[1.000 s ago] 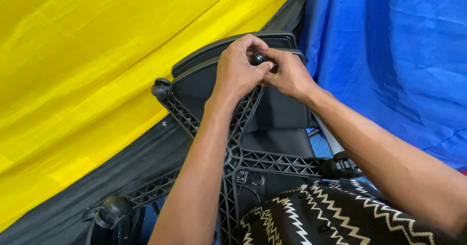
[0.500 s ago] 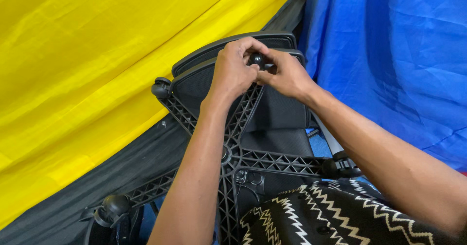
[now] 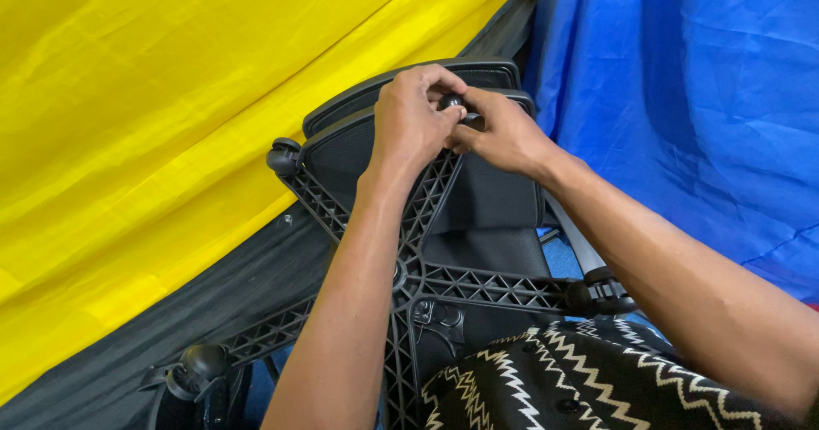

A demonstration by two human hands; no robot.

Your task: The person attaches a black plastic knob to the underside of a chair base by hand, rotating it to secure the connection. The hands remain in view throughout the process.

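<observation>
Head view: an upturned black plastic star-shaped chair base [image 3: 418, 281] with ribbed, lattice-braced arms is seen from above. At the tip of its far arm, a small black caster wheel [image 3: 452, 103] is pinched between both hands. The left hand [image 3: 409, 127] is curled over the arm's end, fingers closed on the caster; the right hand [image 3: 503, 136] meets it from the right, thumb and fingertips closed on the same caster. Further black casters [image 3: 284, 156] are fitted on neighbouring arms. A yellow fabric sheet [image 3: 171, 123] lies to the left, a blue fabric sheet [image 3: 699, 97] to the right, and a black zigzag-patterned cloth [image 3: 589, 379] below.
</observation>
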